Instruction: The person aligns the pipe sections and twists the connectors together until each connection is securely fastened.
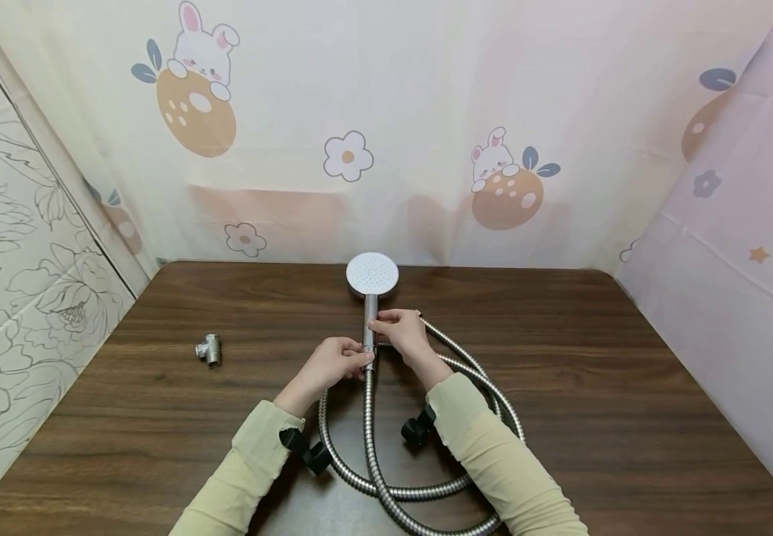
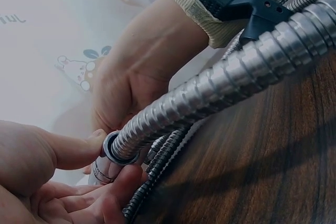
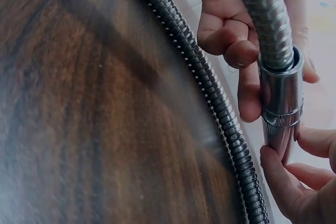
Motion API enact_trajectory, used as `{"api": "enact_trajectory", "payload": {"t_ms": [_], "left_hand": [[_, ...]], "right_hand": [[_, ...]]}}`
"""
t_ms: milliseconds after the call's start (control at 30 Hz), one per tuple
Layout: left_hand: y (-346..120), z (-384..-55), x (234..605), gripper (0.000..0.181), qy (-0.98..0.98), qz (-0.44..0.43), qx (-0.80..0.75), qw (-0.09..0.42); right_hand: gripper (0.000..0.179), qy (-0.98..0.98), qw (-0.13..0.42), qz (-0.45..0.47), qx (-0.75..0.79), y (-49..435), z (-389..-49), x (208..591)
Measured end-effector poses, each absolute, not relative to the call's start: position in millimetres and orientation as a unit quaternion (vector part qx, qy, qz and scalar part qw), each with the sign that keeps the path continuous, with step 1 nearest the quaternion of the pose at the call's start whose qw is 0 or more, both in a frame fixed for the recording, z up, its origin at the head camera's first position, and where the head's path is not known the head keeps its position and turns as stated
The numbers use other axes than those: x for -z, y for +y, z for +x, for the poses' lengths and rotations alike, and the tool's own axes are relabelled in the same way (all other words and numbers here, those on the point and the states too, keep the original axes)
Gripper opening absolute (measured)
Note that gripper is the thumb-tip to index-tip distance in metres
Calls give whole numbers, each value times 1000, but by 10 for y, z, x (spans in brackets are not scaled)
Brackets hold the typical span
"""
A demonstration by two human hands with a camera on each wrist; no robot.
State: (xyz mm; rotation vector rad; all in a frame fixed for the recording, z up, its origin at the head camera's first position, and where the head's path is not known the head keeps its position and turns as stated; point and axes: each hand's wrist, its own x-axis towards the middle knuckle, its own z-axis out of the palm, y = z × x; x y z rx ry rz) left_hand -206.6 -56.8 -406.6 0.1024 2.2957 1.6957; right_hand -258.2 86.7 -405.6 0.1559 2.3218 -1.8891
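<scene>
A handheld shower head [image 1: 372,274] with a round white spray face points up toward the back of the table. My right hand [image 1: 402,333] pinches its silver handle [image 1: 370,311] between thumb and fingers. Just below, my left hand [image 1: 341,360] grips the metal end nut [image 3: 282,92] of the ribbed shower hose [image 1: 369,424]. In the right wrist view the nut sits flush against the handle's end, with a thin seam between them. The left wrist view shows the left thumb and fingers [image 2: 79,150] around the nut's rim, the hose running out of it.
The hose loops over the brown wooden table [image 1: 600,387] beneath both forearms and to the right. A small chrome valve fitting [image 1: 209,350] lies at the left. A printed curtain [image 1: 413,97] hangs behind the table's back edge.
</scene>
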Motion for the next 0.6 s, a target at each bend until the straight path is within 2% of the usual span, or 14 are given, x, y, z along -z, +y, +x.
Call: {"api": "enact_trajectory", "payload": {"t_ms": [167, 600], "left_hand": [[-567, -2012, 3957, 25, 796, 37, -585, 150], [-585, -2077, 4081, 24, 804, 36, -574, 148]], "right_hand": [[32, 781, 76, 54, 617, 860, -2588, 4071], [26, 797, 74, 56, 597, 842, -2571, 4067]]}}
